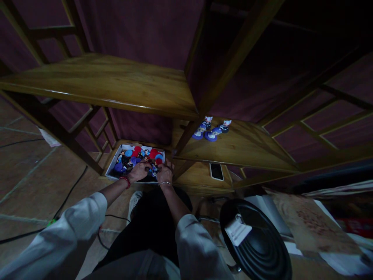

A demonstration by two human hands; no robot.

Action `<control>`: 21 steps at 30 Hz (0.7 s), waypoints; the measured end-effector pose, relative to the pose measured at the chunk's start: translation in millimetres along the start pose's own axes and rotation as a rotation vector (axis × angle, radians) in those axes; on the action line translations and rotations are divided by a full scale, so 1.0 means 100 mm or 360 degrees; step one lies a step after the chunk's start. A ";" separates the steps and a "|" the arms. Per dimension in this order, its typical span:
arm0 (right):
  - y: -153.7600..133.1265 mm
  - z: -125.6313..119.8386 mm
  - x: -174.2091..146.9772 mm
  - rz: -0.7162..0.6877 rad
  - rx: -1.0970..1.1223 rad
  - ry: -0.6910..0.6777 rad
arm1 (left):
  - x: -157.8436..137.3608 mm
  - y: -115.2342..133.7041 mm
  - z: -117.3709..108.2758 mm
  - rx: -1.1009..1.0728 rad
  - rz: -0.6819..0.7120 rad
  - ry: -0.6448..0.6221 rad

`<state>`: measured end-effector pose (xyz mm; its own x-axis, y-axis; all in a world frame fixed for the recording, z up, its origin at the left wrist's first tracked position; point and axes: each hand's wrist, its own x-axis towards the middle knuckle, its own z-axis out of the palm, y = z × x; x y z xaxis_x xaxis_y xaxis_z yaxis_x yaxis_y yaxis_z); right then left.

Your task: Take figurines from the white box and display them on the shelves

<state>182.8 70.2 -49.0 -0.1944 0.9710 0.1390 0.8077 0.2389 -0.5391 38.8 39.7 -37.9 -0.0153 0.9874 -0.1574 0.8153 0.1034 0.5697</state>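
Observation:
A shallow white box (110,170) sits on the low shelf, filled with small figurines on round blue and red bases. My left hand (140,171), with a red bead bracelet at the wrist, is over the front of the box. Its fingers are curled together on something too dark to name. Close beside it, at the box's right front corner, my right hand (165,173) has its fingers bent inward over the contents. What those fingers pinch is hidden. Two small figurines (214,133) on blue round bases stand on the higher shelf at right.
A wooden shelf board (116,81) spans above the box, with an upright post beside my right hand. A phone (216,171) lies on the lower shelf at right. A black stool (262,249) carries a white tag (237,230). Black cables (71,190) run over the tiled floor.

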 end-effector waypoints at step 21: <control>0.00 0.01 0.01 0.0066 0.0191 0.0039 | 0.02 0.02 0.07 0.0410 0.0496 -0.0402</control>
<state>182.3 70.8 -49.6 -0.1476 0.9800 0.1338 0.7419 0.1992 -0.6402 44.9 41.3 -42.6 0.3680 0.9034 -0.2203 0.8761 -0.2575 0.4076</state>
